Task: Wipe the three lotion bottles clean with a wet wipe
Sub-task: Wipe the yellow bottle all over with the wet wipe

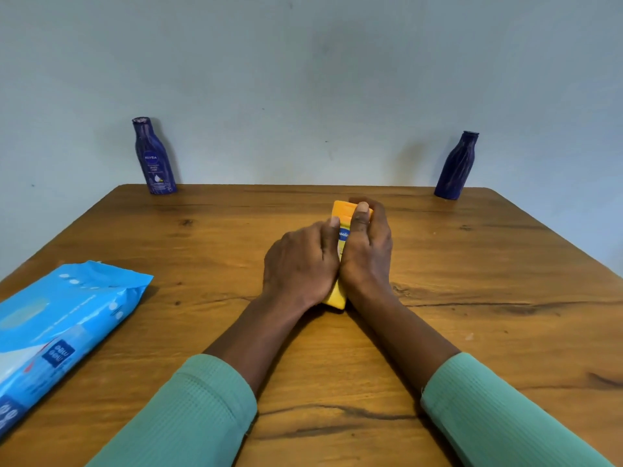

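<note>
A yellow lotion bottle (343,214) lies lengthwise at the middle of the wooden table (472,298), cap end away from me. My left hand (300,264) holds its left side and my right hand (367,251) grips its right side, thumb over the top; most of the bottle is hidden between them. One dark blue lotion bottle (154,158) stands at the far left corner, label facing me. A second dark blue bottle (456,166) stands at the far right corner. A blue wet wipe pack (57,332) lies at the near left. No loose wipe is visible.
A pale blue wall (303,79) rises right behind the table's far edge. Bare wood shows on the right half and in front of my forearms. My sleeves are green.
</note>
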`<action>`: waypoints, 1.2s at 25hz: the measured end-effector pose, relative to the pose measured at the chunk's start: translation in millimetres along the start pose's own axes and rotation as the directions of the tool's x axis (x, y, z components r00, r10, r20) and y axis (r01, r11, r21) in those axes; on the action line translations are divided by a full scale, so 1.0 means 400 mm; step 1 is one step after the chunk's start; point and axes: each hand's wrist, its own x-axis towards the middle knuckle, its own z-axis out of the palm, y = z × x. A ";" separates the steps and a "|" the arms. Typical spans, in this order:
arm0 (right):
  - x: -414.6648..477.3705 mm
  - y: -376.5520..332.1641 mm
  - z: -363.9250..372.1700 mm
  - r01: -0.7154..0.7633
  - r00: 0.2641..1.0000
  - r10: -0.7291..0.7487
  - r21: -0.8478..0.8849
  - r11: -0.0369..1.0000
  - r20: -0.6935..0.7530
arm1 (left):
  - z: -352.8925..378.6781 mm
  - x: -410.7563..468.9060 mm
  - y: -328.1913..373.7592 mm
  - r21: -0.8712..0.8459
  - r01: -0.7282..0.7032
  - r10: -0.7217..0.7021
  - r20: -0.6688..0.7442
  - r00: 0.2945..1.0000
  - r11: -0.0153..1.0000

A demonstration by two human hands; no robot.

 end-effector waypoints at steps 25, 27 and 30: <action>0.041 -0.023 -0.030 -0.399 0.869 0.465 0.315 0.861 -0.170 | -0.003 -0.019 0.026 0.080 -0.139 0.143 -0.048 0.989 0.987; 0.041 -0.044 -0.046 -0.493 0.797 0.576 0.356 0.794 -0.181 | -0.001 -0.023 0.040 0.118 -0.154 0.170 -0.147 0.974 0.981; 0.053 -0.056 -0.067 -0.596 0.681 0.717 0.455 0.662 -0.149 | 0.008 -0.026 0.066 0.090 -0.181 0.198 -0.243 0.950 0.979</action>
